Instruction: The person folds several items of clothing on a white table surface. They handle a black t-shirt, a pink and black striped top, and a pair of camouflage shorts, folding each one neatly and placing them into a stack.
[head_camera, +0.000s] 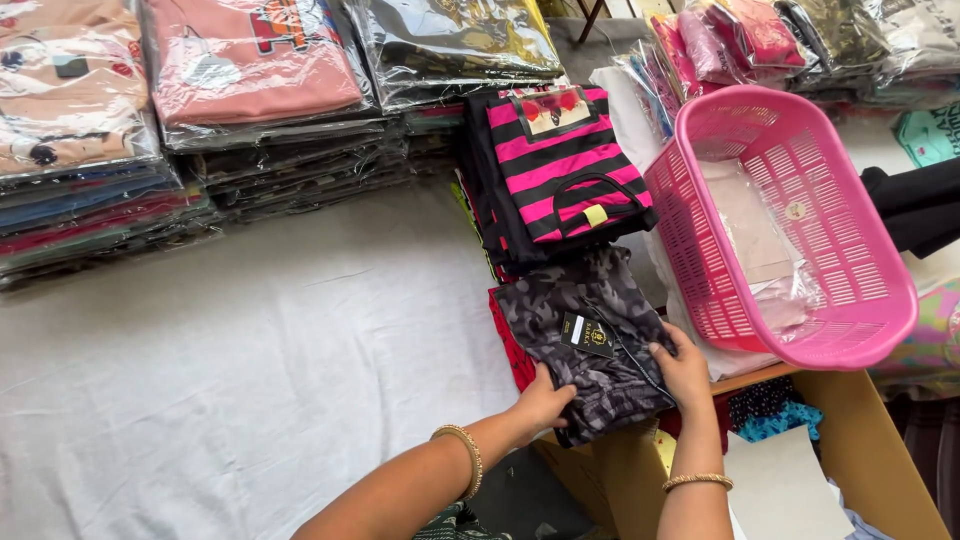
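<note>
Both hands on the folded grey camo garment (590, 335) at the bench (250, 350) edge. Left hand (543, 400) fingers curled shut over its near-left corner. Right hand (683, 368) fingers closed on its right edge. Pink basket (800, 210) sits just beside it; pink-and-black striped shirt (565, 165) behind.

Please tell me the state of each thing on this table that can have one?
Grey camouflage garment: folded, unbagged, held by both hands.
Left hand: gripping its near edge.
Right hand: pressing its right edge.
Pink-and-black striped garment: folded, unbagged.
Pink plastic basket: tilted, holding clear bags.
Bagged garment stacks: sealed, piled.
</note>
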